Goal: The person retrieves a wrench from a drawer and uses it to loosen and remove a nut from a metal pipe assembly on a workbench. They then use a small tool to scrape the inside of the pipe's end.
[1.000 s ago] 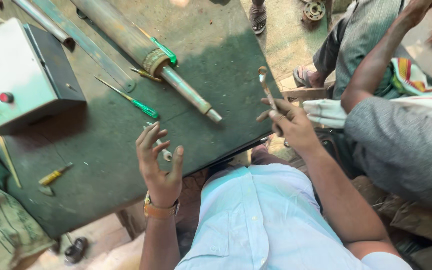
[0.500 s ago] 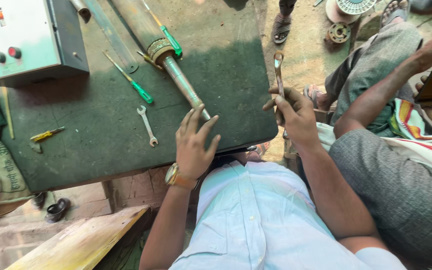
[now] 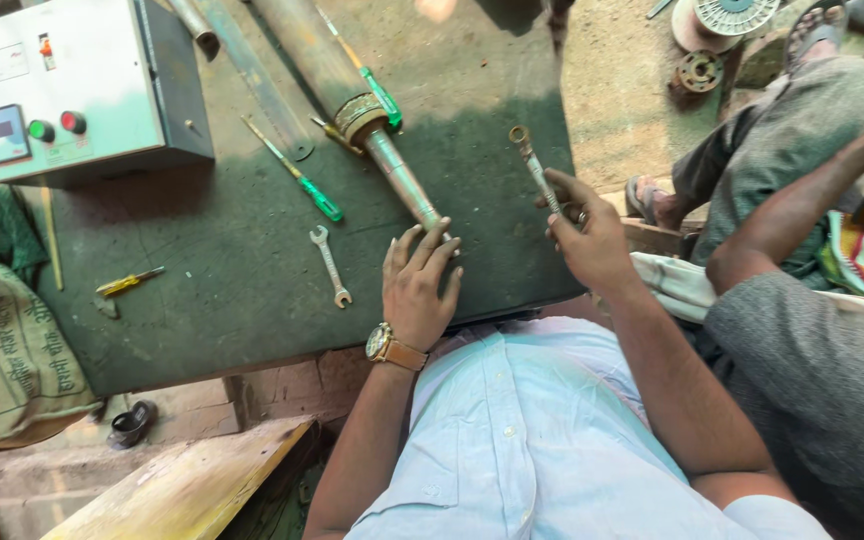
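left hand (image 3: 420,285) flat, maybe touching shaft (image 3: 402,180) | right hand (image 3: 592,235) grips spanner (image 3: 534,168)

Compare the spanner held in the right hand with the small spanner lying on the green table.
The long metal ring spanner is held up in the right hand, raised off the table; the small silver open-ended spanner lies flat on the green table, untouched, beside the left hand. The held one looks longer, with a closed ring end showing; the small one shows open forked ends. Both are plain metal.
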